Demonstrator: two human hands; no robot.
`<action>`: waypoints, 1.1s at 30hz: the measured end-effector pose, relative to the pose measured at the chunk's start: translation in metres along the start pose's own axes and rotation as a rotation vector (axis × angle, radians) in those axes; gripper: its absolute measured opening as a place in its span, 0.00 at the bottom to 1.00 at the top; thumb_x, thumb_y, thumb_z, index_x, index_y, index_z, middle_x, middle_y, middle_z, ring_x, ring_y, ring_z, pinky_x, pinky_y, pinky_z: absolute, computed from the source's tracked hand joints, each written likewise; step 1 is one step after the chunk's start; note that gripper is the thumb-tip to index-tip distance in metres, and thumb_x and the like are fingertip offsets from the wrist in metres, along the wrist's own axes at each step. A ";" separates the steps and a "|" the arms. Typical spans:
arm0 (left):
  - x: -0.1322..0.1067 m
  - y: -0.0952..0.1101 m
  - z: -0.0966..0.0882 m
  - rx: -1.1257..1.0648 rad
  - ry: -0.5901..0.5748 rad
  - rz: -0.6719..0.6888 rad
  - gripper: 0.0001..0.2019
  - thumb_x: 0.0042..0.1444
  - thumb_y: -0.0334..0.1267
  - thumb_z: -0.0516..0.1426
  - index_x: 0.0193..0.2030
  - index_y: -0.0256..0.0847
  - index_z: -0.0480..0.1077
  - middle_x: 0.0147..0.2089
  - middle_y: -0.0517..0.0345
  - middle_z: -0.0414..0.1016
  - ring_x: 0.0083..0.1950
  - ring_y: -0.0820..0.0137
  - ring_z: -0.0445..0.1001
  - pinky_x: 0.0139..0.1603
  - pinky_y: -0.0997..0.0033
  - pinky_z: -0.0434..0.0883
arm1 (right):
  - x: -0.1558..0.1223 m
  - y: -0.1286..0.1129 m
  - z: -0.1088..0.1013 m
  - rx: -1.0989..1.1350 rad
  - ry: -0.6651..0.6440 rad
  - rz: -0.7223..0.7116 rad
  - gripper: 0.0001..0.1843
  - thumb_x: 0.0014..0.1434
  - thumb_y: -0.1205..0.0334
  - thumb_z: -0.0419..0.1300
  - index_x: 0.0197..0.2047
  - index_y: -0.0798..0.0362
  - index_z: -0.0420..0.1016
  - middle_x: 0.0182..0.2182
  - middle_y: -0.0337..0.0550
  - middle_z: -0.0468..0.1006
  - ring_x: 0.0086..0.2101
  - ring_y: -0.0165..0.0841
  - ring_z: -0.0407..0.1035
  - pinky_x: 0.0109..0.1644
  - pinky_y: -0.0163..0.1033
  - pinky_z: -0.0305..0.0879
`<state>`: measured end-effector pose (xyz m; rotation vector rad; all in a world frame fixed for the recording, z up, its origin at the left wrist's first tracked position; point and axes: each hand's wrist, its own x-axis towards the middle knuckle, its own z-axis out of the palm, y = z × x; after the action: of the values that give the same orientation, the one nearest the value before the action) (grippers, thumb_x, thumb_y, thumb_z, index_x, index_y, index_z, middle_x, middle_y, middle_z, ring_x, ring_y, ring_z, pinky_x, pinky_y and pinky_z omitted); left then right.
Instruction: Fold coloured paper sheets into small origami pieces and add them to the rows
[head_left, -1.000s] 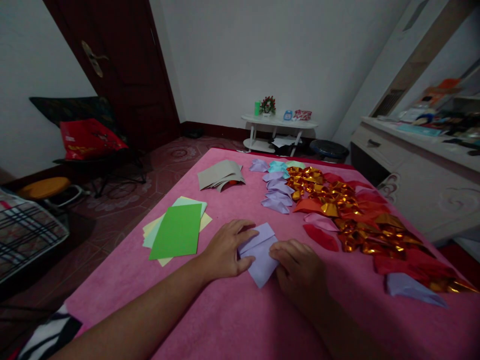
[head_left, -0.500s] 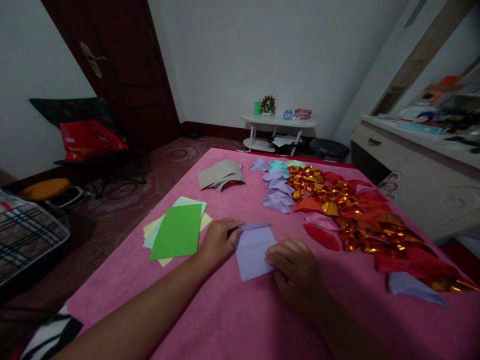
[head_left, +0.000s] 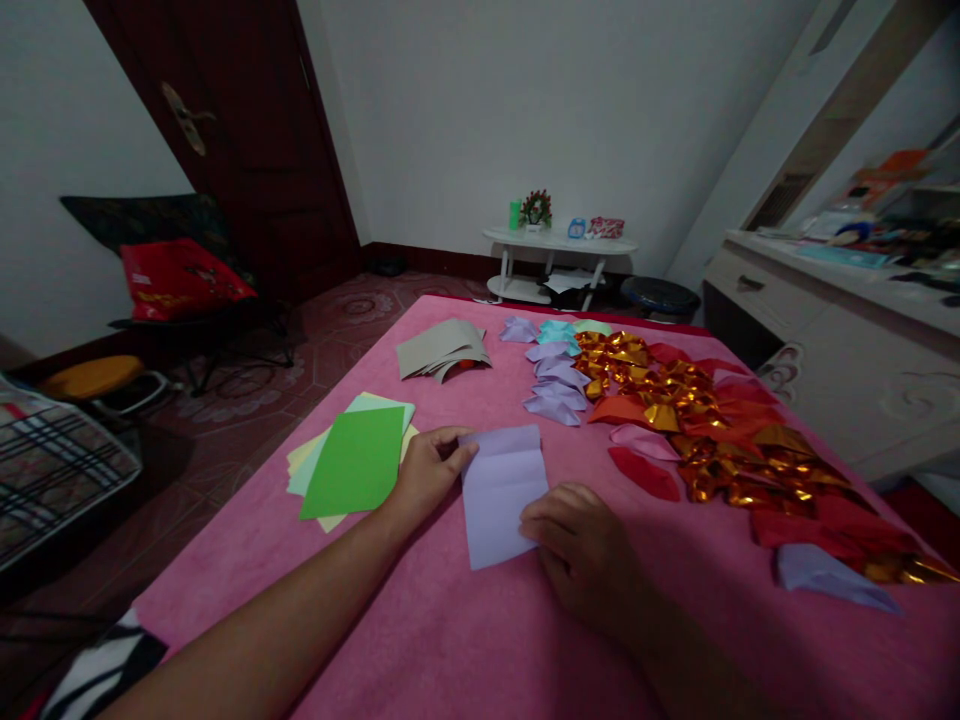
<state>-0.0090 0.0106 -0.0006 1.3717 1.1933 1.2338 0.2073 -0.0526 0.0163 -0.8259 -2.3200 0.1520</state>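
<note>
Purple sheet (head_left: 504, 490) now opened flat, its creases probably fold guides, left hand (head_left: 433, 468) pinching the upper-left edge, right hand (head_left: 579, 540) curled closed on the right edge.

We see dim light on pale walls (head_left: 562, 100), a dark red-brown door (head_left: 240, 120) at the left, a patterned reddish floor (head_left: 352, 312), a small white two-tiered table (head_left: 555, 242) at the back and a pale drawered cabinet (head_left: 877, 390) along the right side

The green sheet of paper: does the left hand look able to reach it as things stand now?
Probably yes: the green sheet lies close beside the left hand, mostly uncovered, though that hand holds the purple paper by its edge.
</note>
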 end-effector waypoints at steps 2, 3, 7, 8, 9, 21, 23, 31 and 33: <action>0.001 0.001 0.000 -0.029 0.006 -0.009 0.12 0.48 0.38 0.62 0.39 0.34 0.77 0.33 0.55 0.78 0.32 0.69 0.73 0.33 0.73 0.69 | 0.001 -0.001 -0.001 0.012 -0.012 0.002 0.11 0.54 0.76 0.52 0.35 0.53 0.70 0.32 0.43 0.75 0.33 0.34 0.64 0.38 0.42 0.58; 0.001 0.001 0.000 -0.040 0.006 -0.011 0.12 0.48 0.38 0.62 0.39 0.34 0.77 0.33 0.55 0.78 0.32 0.69 0.73 0.33 0.73 0.69 | 0.001 -0.002 -0.001 0.016 -0.020 0.007 0.10 0.54 0.76 0.52 0.35 0.53 0.70 0.32 0.43 0.75 0.33 0.34 0.65 0.38 0.42 0.58; 0.000 0.000 0.001 -0.083 -0.005 -0.014 0.12 0.49 0.38 0.62 0.38 0.34 0.77 0.31 0.56 0.78 0.31 0.71 0.73 0.32 0.74 0.68 | 0.001 -0.003 -0.003 0.035 -0.048 0.032 0.04 0.57 0.69 0.56 0.35 0.52 0.71 0.33 0.44 0.75 0.34 0.34 0.66 0.40 0.43 0.60; 0.000 0.000 0.001 -0.090 -0.007 -0.015 0.12 0.48 0.38 0.62 0.38 0.34 0.77 0.31 0.56 0.78 0.31 0.70 0.73 0.31 0.74 0.68 | 0.001 -0.003 -0.004 0.046 -0.044 0.043 0.02 0.57 0.66 0.57 0.35 0.52 0.71 0.33 0.43 0.75 0.34 0.34 0.66 0.40 0.43 0.60; 0.000 0.000 0.001 -0.094 -0.008 -0.018 0.12 0.48 0.39 0.62 0.39 0.34 0.77 0.31 0.56 0.78 0.31 0.70 0.73 0.31 0.74 0.68 | 0.001 -0.002 -0.004 0.064 -0.039 0.055 0.02 0.57 0.63 0.59 0.35 0.52 0.71 0.32 0.43 0.75 0.34 0.35 0.67 0.41 0.43 0.61; -0.004 0.009 0.006 -0.128 -0.065 -0.010 0.14 0.47 0.40 0.63 0.39 0.33 0.76 0.27 0.59 0.73 0.26 0.75 0.68 0.28 0.77 0.65 | 0.002 0.013 0.002 0.318 0.237 0.499 0.16 0.53 0.64 0.62 0.46 0.49 0.75 0.52 0.49 0.68 0.50 0.42 0.66 0.53 0.49 0.64; -0.005 0.011 0.008 -0.135 -0.058 0.008 0.19 0.47 0.38 0.64 0.46 0.34 0.74 0.22 0.66 0.65 0.22 0.79 0.62 0.24 0.80 0.60 | 0.002 0.013 0.003 0.419 0.193 0.573 0.16 0.53 0.66 0.61 0.46 0.48 0.76 0.45 0.47 0.74 0.45 0.40 0.69 0.47 0.46 0.68; -0.008 0.015 0.009 -0.216 -0.075 0.022 0.30 0.53 0.40 0.60 0.62 0.37 0.59 0.26 0.64 0.69 0.27 0.77 0.67 0.30 0.78 0.64 | 0.003 0.013 0.004 0.546 0.386 0.670 0.13 0.50 0.66 0.62 0.41 0.51 0.78 0.33 0.40 0.72 0.21 0.25 0.58 0.22 0.31 0.57; -0.010 0.017 0.009 -0.176 -0.082 0.008 0.23 0.52 0.41 0.61 0.55 0.37 0.68 0.29 0.59 0.74 0.28 0.75 0.69 0.31 0.76 0.66 | 0.002 0.016 0.005 0.572 0.442 0.702 0.13 0.49 0.65 0.63 0.40 0.51 0.78 0.33 0.40 0.70 0.22 0.25 0.57 0.22 0.31 0.55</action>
<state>0.0007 -0.0014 0.0139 1.2844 0.9989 1.2453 0.2109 -0.0378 0.0085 -1.1786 -1.3872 0.8029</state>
